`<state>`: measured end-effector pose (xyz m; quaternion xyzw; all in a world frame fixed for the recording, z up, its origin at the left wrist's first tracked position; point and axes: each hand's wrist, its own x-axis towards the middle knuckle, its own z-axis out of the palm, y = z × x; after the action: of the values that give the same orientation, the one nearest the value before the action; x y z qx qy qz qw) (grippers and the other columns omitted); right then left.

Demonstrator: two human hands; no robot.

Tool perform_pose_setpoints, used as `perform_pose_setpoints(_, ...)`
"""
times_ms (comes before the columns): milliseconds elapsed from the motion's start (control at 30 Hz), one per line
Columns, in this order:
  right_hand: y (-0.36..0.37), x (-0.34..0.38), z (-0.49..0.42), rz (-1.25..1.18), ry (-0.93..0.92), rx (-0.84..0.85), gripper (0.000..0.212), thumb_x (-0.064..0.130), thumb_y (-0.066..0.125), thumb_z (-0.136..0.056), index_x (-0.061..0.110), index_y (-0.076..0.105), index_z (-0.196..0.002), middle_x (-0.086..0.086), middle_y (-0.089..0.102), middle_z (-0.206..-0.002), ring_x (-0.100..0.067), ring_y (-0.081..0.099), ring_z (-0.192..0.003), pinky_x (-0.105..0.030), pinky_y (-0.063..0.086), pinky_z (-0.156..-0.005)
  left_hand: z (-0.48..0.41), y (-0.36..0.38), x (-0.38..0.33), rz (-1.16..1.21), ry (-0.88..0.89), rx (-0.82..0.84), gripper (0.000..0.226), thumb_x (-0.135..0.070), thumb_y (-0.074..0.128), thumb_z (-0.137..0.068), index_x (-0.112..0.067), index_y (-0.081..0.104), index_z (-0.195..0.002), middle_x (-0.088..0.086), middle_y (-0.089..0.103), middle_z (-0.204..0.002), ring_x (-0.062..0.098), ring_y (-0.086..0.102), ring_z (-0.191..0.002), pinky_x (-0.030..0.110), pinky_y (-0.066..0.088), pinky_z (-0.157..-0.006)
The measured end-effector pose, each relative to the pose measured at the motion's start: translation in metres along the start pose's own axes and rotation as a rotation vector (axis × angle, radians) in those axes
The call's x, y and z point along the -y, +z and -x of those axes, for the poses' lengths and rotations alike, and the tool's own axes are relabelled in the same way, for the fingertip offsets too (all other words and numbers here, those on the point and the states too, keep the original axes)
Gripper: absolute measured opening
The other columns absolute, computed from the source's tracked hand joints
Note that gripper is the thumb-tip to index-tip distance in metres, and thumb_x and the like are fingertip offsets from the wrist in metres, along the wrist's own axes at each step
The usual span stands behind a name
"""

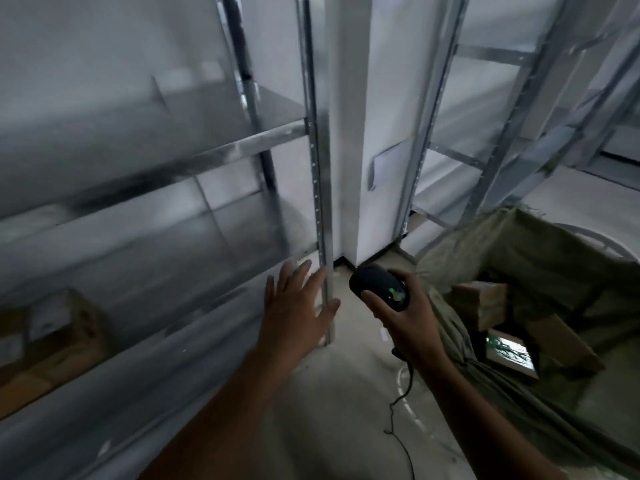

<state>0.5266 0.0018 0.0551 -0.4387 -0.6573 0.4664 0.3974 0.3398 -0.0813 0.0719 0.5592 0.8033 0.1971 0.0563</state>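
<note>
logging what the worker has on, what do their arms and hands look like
Both arms are bare from the frame's lower edge to the fingers: the left hand and right hand wear no gloves, and neither forearm shows a sleeve. No watch, band or ring shows, though motion blur could hide small things.

We list a scanner [379,287], black all over, with a small bright green mark lit on its top face. We note its cable [411,375], black too. We record the shelving [242,147] as bare silver-grey metal, its upright [317,202] patterned with a single row of small dark holes. We enter the pillar [349,133] as plain white and the floor [329,393] as pale grey-beige with faint white streaks. We count a sack [460,244], dull olive green with a woven look, cardboard boxes [479,296] in brown, and one packet [510,353] printed green and white.
</note>
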Motion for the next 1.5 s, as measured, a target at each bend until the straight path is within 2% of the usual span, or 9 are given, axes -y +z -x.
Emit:
perform_pose_setpoints(233,0.084,0.055,0.049,0.030,-0.105,0.139,0.051,0.033,0.085,-0.082,0.033,0.056,-0.123,0.017,0.066,-0.109,0.012,0.064,-0.097,-0.007,0.052,-0.074,0.068,-0.060,0.082,-0.016,-0.112,-0.081,0.067,-0.061,0.050,-0.099,-0.038,0.031,-0.159,-0.005,0.026,-0.169,0.026,0.009,-0.158,0.049,0.006,-0.128)
perform_pose_setpoints(400,0.132,0.087,0.077,0.026,-0.161,0.202,0.058,0.043,0.086,-0.078,0.031,0.057,-0.127,0.010,0.067,-0.117,0.000,0.067,-0.103,-0.015,0.057,-0.079,0.111,-0.097,0.126,-0.009,-0.122,-0.166,0.067,-0.059,0.051,-0.100,-0.036,0.032,-0.160,-0.004,0.028,-0.168,0.027,0.009,-0.158,0.050,0.006,-0.128)
perform_pose_setpoints(600,0.192,0.120,0.113,-0.001,-0.206,0.284,0.056,0.038,0.083,-0.081,0.026,0.055,-0.129,0.015,0.066,-0.115,0.013,0.063,-0.101,-0.008,0.053,-0.076,0.156,-0.131,0.185,-0.050,-0.188,-0.225,0.068,-0.062,0.047,-0.100,-0.034,0.029,-0.160,-0.002,0.022,-0.170,0.026,0.003,-0.160,0.049,0.002,-0.128)
perform_pose_setpoints(767,0.253,0.135,0.129,0.013,-0.245,0.410,0.054,0.050,0.079,-0.077,0.040,0.052,-0.124,0.021,0.064,-0.115,0.011,0.063,-0.104,-0.014,0.056,-0.078,0.193,-0.153,0.238,-0.038,-0.298,-0.293,0.071,-0.061,0.049,-0.100,-0.031,0.029,-0.161,-0.001,0.023,-0.170,0.027,0.010,-0.159,0.054,0.014,-0.127)
perform_pose_setpoints(933,0.343,0.142,0.133,-0.038,-0.273,0.600,0.053,0.030,0.080,-0.085,0.027,0.052,-0.130,0.016,0.061,-0.115,0.014,0.061,-0.101,-0.009,0.054,-0.072,0.227,-0.171,0.311,-0.046,-0.477,-0.359,0.073,-0.064,0.047,-0.097,-0.027,0.035,-0.159,0.003,0.032,-0.166,0.030,0.022,-0.155,0.059,0.024,-0.123)
perform_pose_setpoints(1100,0.432,0.144,0.133,-0.097,-0.251,0.775,0.069,0.052,0.075,-0.075,0.028,0.051,-0.135,0.016,0.061,-0.119,-0.004,0.066,-0.106,-0.024,0.061,-0.076,0.246,-0.191,0.376,-0.081,-0.685,-0.350,0.069,-0.060,0.049,-0.100,-0.030,0.032,-0.160,-0.002,0.025,-0.169,0.029,0.014,-0.158,0.053,0.011,-0.127)
perform_pose_setpoints(1333,0.528,0.157,0.125,-0.129,-0.240,0.933,0.067,0.056,0.072,-0.075,0.027,0.053,-0.132,0.013,0.064,-0.115,-0.004,0.067,-0.104,-0.028,0.061,-0.082,0.256,-0.227,0.438,-0.134,-0.908,-0.334,0.081,-0.074,0.032,-0.092,-0.030,0.033,-0.160,-0.003,0.028,-0.168,0.031,0.010,-0.159,0.053,0.011,-0.128)
perform_pose_setpoints(1433,0.562,0.156,0.124,-0.117,-0.246,0.983,0.072,0.057,0.074,-0.077,0.024,0.052,-0.136,0.009,0.063,-0.120,-0.010,0.066,-0.108,-0.031,0.062,-0.085,0.260,-0.235,0.457,-0.152,-0.953,-0.359,0.072,-0.066,0.040,-0.098,-0.029,0.034,-0.159,-0.002,0.030,-0.167,0.031,0.012,-0.158,0.055,0.014,-0.127)
perform_pose_setpoints(1500,0.581,0.157,0.126,-0.103,-0.245,1.003,0.060,0.047,0.078,-0.083,0.025,0.052,-0.132,0.013,0.062,-0.116,-0.006,0.065,-0.106,-0.023,0.061,-0.081,0.263,-0.236,0.469,-0.143,-0.985,-0.348,0.069,-0.063,0.045,-0.100,-0.029,0.033,-0.159,-0.003,0.028,-0.168,0.031,0.010,-0.159,0.055,0.012,-0.127)
